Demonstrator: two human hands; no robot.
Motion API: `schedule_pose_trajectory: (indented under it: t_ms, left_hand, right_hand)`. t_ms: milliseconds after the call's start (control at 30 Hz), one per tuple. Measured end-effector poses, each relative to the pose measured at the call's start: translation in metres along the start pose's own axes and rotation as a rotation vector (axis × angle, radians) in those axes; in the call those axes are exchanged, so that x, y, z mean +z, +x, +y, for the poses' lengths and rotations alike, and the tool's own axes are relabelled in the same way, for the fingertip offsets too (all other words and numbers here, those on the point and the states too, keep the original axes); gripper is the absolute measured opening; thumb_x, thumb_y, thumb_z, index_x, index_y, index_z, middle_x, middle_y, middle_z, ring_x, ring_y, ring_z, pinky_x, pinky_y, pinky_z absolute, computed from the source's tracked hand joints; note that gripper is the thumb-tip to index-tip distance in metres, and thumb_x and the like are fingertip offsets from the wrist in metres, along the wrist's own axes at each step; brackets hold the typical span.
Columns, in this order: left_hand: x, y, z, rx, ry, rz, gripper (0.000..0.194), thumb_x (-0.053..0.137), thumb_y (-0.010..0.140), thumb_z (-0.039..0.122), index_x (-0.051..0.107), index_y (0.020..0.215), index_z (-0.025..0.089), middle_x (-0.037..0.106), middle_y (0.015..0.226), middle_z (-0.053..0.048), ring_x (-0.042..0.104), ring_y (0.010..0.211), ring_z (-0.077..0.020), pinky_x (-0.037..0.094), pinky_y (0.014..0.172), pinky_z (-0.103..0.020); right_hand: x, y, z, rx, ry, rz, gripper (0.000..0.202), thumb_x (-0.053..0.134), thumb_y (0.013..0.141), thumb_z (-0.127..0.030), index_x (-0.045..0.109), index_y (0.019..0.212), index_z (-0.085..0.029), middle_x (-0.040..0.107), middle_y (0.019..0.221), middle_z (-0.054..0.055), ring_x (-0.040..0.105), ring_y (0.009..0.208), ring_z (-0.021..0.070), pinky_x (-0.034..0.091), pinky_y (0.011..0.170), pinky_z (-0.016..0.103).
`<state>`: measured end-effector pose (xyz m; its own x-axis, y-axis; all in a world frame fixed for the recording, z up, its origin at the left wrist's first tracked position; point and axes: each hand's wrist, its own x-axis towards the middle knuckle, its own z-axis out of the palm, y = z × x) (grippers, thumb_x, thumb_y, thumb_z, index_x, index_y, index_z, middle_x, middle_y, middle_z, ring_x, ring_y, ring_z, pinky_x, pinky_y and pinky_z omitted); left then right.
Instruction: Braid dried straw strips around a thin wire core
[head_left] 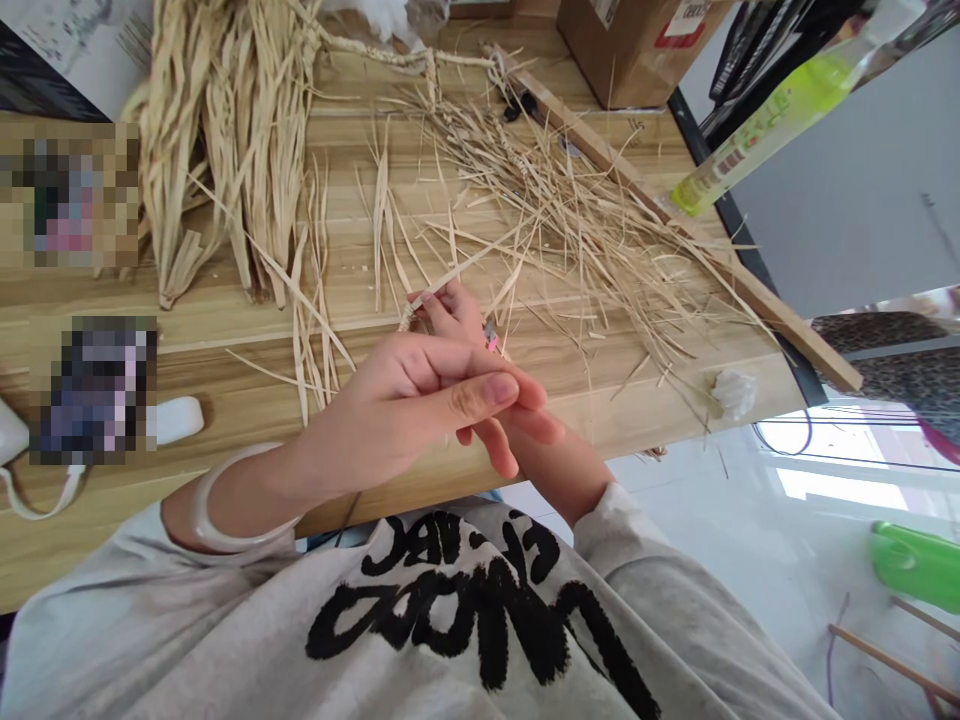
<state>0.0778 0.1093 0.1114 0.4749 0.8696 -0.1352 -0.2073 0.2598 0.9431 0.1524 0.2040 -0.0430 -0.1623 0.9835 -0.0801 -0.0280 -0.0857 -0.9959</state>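
My right hand (454,308) pinches a pale, flat straw strip (480,262) between thumb and fingers. A short twisted or braided straw piece (407,316) shows at its fingertips. In front of it, my left hand (420,400) crosses over the right wrist. The left thumb presses against the index finger while the other fingers curl loosely; anything between them is hidden. A small pink and grey item (491,338) peeks out just behind the left hand, too covered to name. Several loose straw strips (307,310) lie left of my hands.
Thick straw bundles (225,150) hang from a cord at the upper left. Scattered thin straw (570,210) covers the right side beside a long wooden stick (750,290). A yellow-green bottle (772,120), cardboard box (637,50), white case (176,420) and blurred phone-like item (94,390) surround the work area.
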Motion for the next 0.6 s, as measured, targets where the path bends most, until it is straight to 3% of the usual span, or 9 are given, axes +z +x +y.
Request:
schedule_pose_trajectory:
  t_ms: [167,333,600]
  left_hand:
    - [-0.001,-0.001,-0.001,0.017,-0.005,-0.055,0.024,0.066,0.092,0.037,0.072,0.081,0.016,0.078,0.076,-0.004,0.068,0.055,-0.0116,0.056,0.055,-0.023]
    - [0.001,-0.003,0.001,0.043,0.045,-0.030,0.022,0.062,0.095,0.031,0.068,0.080,0.016,0.075,0.068,-0.003,0.066,0.051,-0.0109,0.054,0.052,-0.022]
    - [0.005,-0.010,0.000,0.090,0.082,0.002,0.021,0.052,0.098,0.021,0.065,0.082,0.019,0.074,0.068,-0.001,0.064,0.056,-0.0099,0.052,0.053,-0.020]
  right_hand:
    - [-0.001,-0.001,-0.001,0.003,0.017,-0.016,0.018,0.058,0.089,-0.048,0.061,0.090,-0.030,0.078,0.105,0.002,0.071,0.097,0.0207,0.055,0.088,0.039]
    - [-0.002,0.004,0.003,-0.007,0.022,-0.028,0.025,0.059,0.084,-0.054,0.060,0.088,-0.029,0.078,0.104,0.003,0.070,0.097,0.0197,0.055,0.089,0.038]
    - [0.002,0.020,0.017,-0.008,0.077,-0.062,0.054,0.060,0.062,-0.079,0.057,0.081,-0.029,0.080,0.088,0.003,0.071,0.097,0.0180,0.048,0.087,0.040]
